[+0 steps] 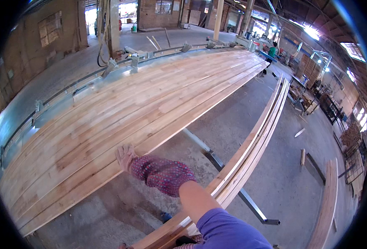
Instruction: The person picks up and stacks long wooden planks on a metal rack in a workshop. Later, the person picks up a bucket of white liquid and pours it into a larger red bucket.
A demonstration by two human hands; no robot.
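Observation:
My right hand (126, 157), in a pale work glove, rests on the near edge of a wide panel of long wooden boards (162, 107). Its fingers look stretched out over the surface, slightly smeared, and grasp nothing. A red and purple dotted oversleeve (162, 172) covers the wrist and forearm. At the bottom edge a bit of a similar patterned cuff (196, 238) shows, apparently on my left arm. That hand is almost wholly cut off, close to a bundle of narrow planks (250, 151) lying beside the panel.
Dark metal bars (250, 203) support the planks above the concrete floor (291, 178). A metal frame with clamps (108, 68) runs along the panel's far side. More boards (326, 203) lie at the right. A person in green (272, 50) stands at the panel's distant end.

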